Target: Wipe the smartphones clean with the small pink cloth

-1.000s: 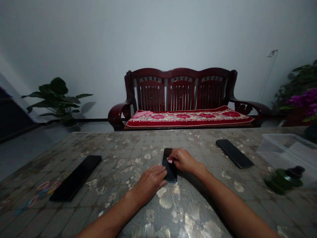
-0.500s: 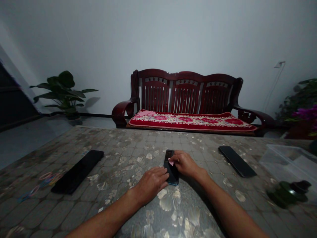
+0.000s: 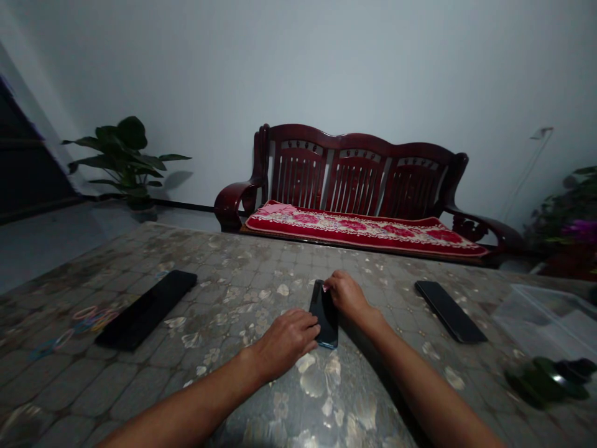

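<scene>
A dark smartphone lies screen up on the table in front of me. My left hand holds it by the left edge, fingers curled and pressed against its side. Near the phone's upper right edge, my right hand is closed in a pinch on a small pink cloth. Most of that cloth is hidden behind the fingers.
A long black case-like object lies left beside several coloured rubber bands. Right of my hands are another dark phone, a clear plastic box and a green bottle. A wooden bench stands beyond the patterned table.
My right hand has moved up along the phone with the pink cloth, from the screen's middle towards its top right. My left hand stays at the left edge. The view has tilted slightly.
</scene>
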Motion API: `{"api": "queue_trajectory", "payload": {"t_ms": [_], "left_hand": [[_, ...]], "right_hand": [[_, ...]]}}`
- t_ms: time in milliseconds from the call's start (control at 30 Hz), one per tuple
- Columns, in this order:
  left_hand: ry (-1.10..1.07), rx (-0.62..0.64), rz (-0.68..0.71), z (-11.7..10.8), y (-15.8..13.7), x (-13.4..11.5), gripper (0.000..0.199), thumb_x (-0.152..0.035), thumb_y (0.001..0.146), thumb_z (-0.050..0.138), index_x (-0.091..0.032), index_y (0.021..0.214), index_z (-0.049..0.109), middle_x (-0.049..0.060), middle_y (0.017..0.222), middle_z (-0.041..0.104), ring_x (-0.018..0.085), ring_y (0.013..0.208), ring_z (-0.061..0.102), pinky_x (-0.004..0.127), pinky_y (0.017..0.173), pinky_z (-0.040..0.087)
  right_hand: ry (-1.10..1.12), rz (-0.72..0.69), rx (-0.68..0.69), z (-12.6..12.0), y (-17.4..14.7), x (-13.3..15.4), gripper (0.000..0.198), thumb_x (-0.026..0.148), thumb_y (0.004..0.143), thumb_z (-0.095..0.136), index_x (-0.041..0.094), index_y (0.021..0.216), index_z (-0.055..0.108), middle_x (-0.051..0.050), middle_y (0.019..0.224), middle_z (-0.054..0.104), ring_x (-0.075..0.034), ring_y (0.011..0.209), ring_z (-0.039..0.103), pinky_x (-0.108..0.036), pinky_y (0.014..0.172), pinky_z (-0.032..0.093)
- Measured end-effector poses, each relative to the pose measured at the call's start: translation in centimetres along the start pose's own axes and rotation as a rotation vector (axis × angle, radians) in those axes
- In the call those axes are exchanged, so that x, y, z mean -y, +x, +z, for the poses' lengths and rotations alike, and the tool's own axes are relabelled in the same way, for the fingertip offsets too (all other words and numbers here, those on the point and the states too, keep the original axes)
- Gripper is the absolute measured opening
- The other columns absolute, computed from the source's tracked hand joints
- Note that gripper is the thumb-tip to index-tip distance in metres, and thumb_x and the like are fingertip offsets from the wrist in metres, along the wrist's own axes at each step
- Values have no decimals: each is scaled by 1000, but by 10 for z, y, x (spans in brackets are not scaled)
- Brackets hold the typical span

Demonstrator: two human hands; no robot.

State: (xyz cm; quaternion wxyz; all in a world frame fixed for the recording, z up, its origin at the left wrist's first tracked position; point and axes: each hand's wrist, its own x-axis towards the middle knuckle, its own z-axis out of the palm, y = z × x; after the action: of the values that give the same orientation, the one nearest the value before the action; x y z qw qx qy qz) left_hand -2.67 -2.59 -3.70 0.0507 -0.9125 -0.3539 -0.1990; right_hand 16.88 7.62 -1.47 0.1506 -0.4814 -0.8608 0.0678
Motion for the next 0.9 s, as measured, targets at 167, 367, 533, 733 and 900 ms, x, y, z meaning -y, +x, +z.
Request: {"api": "queue_trajectory", "payload": {"t_ms": [167,367,533,733,900], "left_hand": [[-3,18,4,-3,2,-1,16,-24,87,76,-17,97,66,5,104,72,23,95,69,36,88,55],[-5,12,9,-3,1,-1,16,-24,87,76,-17,97,66,6,102,72,24,94,68,37,87,55],[-28,5,12,-3,1,0,17,-23,87,75,-17,100,67,5,103,72,24,95,68,37,89,54],[-2,24,8,-5,1,0,14,-25,91,71,-17,101,68,6,104,73,23,94,69,36,87,55],[7,20,6,-3,0,1,15,-26,92,70,-17,104,68,7,107,72,23,97,69,36,90,55]], "right_hand": [[22,-94,35,1,2,3,31,5,89,50,18,98,77,-9,95,68,-20,92,61,-25,78,43],[-26,9,-40,10,14,0,31,6,92,49,17,99,77,-12,100,68,-22,98,60,-28,83,43],[29,-136,-17,13,13,8,30,3,88,51,18,96,77,-9,96,67,-20,96,60,-26,82,43],[73,-264,14,11,1,2,29,3,87,54,19,96,77,-7,91,67,-19,92,60,-25,79,43],[42,-118,-73,11,-1,-5,28,5,91,52,18,96,77,-8,94,68,-20,93,59,-27,78,42]]}}
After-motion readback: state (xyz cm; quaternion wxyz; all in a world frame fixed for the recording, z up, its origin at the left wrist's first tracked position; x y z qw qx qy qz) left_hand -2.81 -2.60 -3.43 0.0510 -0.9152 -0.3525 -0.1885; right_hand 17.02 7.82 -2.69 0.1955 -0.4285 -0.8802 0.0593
